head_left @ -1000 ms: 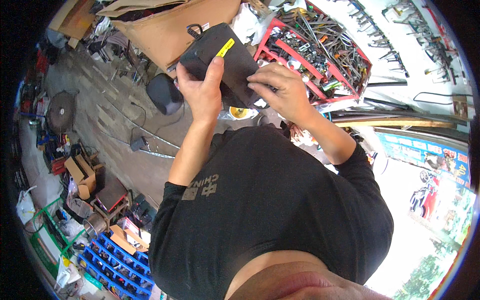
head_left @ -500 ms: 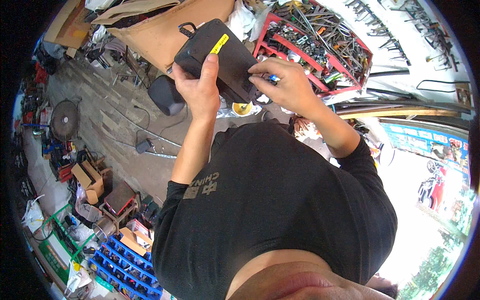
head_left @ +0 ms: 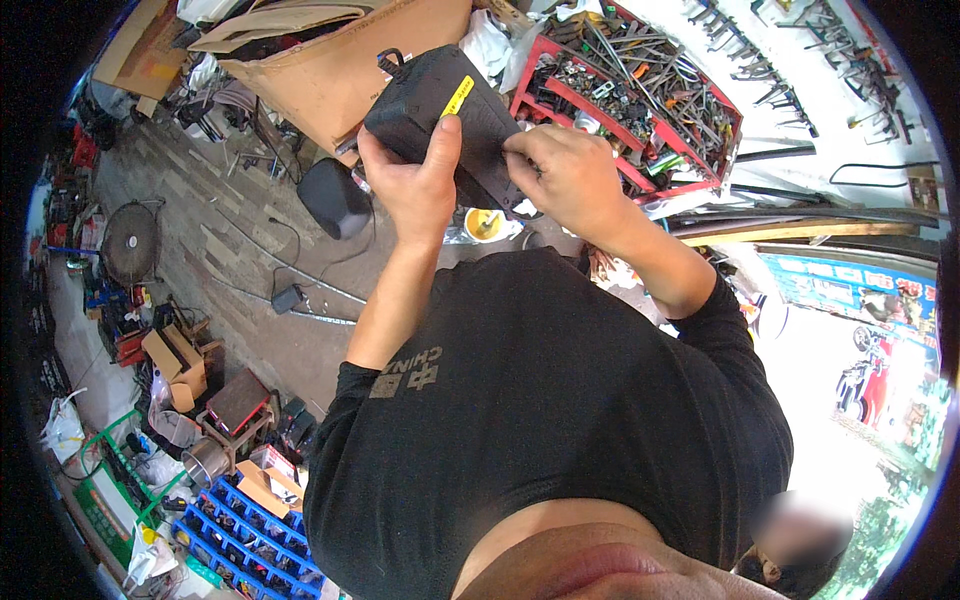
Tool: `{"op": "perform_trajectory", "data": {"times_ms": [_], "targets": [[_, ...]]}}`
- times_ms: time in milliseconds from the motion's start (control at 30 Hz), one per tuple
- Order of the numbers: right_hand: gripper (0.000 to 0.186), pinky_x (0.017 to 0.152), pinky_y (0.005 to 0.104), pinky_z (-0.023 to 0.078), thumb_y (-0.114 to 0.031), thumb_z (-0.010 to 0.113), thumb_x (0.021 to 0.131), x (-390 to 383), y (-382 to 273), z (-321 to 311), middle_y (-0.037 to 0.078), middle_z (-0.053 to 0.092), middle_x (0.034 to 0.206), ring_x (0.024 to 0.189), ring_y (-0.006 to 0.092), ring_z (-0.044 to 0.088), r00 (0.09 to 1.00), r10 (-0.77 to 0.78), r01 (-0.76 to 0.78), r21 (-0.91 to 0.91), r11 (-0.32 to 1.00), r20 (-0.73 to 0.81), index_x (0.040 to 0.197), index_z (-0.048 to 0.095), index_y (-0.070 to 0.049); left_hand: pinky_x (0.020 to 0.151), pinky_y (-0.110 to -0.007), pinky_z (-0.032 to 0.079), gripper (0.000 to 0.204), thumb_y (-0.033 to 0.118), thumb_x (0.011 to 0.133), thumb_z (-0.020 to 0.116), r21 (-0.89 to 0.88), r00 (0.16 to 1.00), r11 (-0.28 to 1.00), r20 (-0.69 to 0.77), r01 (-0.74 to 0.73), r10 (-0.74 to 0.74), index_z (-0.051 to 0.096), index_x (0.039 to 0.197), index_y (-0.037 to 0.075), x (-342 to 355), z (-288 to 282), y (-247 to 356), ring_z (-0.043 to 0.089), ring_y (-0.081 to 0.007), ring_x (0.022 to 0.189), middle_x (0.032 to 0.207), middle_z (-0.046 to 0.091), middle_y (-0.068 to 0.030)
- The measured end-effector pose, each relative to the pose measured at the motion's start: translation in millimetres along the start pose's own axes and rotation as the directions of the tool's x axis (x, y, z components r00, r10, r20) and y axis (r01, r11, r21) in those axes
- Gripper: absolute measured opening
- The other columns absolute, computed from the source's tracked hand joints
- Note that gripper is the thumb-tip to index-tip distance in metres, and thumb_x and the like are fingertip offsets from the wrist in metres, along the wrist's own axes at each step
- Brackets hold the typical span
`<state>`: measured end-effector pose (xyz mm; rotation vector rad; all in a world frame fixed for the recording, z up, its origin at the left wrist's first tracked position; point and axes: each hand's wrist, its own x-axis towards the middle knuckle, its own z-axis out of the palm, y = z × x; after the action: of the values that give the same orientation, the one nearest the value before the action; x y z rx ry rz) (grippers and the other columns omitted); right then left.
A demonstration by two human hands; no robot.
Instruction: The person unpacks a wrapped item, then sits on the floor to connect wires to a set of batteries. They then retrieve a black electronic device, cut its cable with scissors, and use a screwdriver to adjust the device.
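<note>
Head: black box partly behind left hand

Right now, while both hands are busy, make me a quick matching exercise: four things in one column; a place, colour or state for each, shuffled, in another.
1. left hand
2. right hand
3. sticker
4. cardboard box

A. fingertips at the right-hand edge of the black case
B. brown, beyond the case
C. gripping the case, thumb by the sticker
D. yellow

Pairs: 1-C; 2-A; 3-D; 4-B
</note>
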<state>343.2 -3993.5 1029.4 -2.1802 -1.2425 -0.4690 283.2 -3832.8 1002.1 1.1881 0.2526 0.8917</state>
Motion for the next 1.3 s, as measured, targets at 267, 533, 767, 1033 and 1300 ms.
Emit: {"op": "perform_trajectory", "data": {"times_ms": [267, 533, 767, 1033, 1300], "targets": [[0.023, 0.068, 0.0409, 0.052, -0.017, 0.074, 0.069, 5, -1, -1, 0.009, 0.063, 0.076, 0.072, 0.0294, 0.065, 0.993, -0.058, 0.072, -0.136, 0.988, 0.104, 0.084, 0.062, -0.007, 0.085, -0.03, 0.052, 0.052, 0.007, 0.08, 0.083, 0.075, 0.998, 0.996, 0.042, -0.044, 0.041, 0.048, 0.118, -0.001, -5, 1, 4, 0.064, -0.0158, 0.094, 0.108, 0.063, -0.0092], [0.023, 0.065, 0.041, 0.051, -0.018, 0.074, 0.065, 9, 3, 1, 0.009, 0.062, 0.073, 0.07, 0.0297, 0.064, 0.994, -0.047, 0.054, -0.074, 0.996, 0.098, 0.079, 0.061, -0.006, 0.085, -0.031, 0.052, 0.053, 0.006, 0.079, 0.083, 0.049, 0.997, 0.997, 0.049, -0.058, 0.055, 0.048, 0.118, -0.001, -3, 1, 1, 0.063, -0.0156, 0.093, 0.108, 0.063, -0.0086], [0.017, 0.066, 0.0291, 0.052, -0.008, 0.073, 0.073, 14, 11, -16, 0.008, 0.067, 0.079, 0.069, 0.0188, 0.066, 0.908, 0.223, -0.344, 0.325, 0.881, 0.355, 0.087, 0.067, 0.0, 0.09, -0.033, 0.051, 0.051, 0.006, 0.082, 0.08, 0.021, 0.998, 0.998, 0.016, -0.054, 0.054, 0.048, 0.121, -0.001, 0, -5, -1, 0.064, -0.0181, 0.098, 0.113, 0.064, -0.0106], [0.023, 0.072, 0.0269, 0.054, -0.006, 0.072, 0.084, 6, 12, -5, 0.009, 0.068, 0.094, 0.08, 0.0159, 0.068, 0.965, 0.201, -0.259, 0.479, 0.839, 0.171, 0.106, 0.069, 0.0, 0.09, -0.032, 0.051, 0.046, 0.013, 0.087, 0.078, -0.103, 0.996, 0.991, -0.023, 0.083, -0.086, 0.051, 0.123, 0.0, 6, -12, -11, 0.063, -0.017, 0.099, 0.113, 0.064, -0.0098], [0.033, 0.08, 0.0361, 0.055, -0.019, 0.079, 0.082, 5, 13, -7, 0.012, 0.066, 0.106, 0.089, 0.0255, 0.068, 0.992, 0.117, -0.126, 0.196, 0.972, 0.054, 0.11, 0.068, -0.004, 0.085, -0.032, 0.053, 0.039, 0.014, 0.091, 0.073, -0.256, 0.976, 0.941, 0.053, 0.22, -0.213, 0.054, 0.121, -0.001, 10, -5, -17, 0.064, -0.018, 0.095, 0.11, 0.065, -0.0092]]}}
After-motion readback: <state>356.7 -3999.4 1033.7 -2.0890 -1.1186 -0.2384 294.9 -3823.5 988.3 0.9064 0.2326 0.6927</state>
